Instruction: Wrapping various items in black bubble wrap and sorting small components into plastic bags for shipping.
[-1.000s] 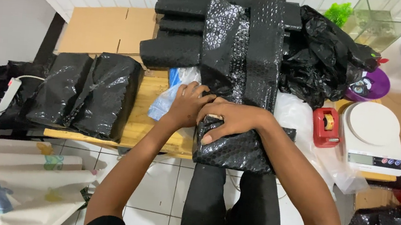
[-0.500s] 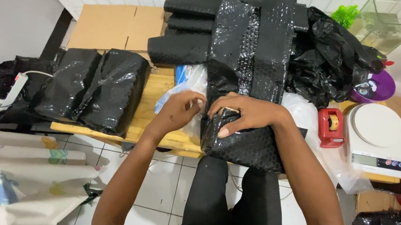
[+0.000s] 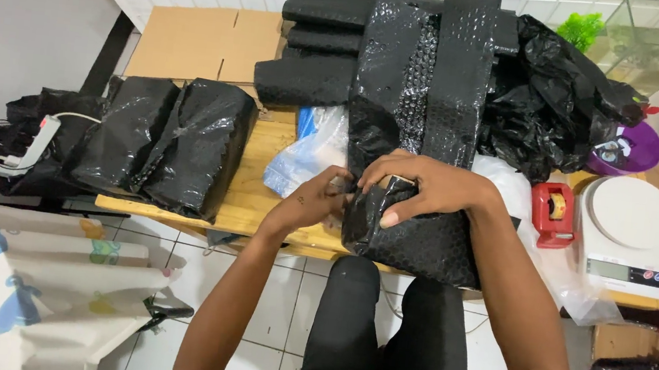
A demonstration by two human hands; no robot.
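Both hands on a black bubble-wrapped parcel (image 3: 414,240)

Right hand (image 3: 420,189) presses flat on top, fingers spread; left hand (image 3: 319,200) pinches its left edge (parcel left of the red tape dispenser (image 3: 551,214)).

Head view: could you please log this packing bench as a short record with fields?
Surface: wooden table
Right hand: pressed flat on the black bubble-wrapped parcel
Left hand: at the parcel's left edge, fingers on the wrap
Left of parcel: two wrapped black bundles
Right of parcel: red tape dispenser, white scale
Behind: black bubble-wrap rolls
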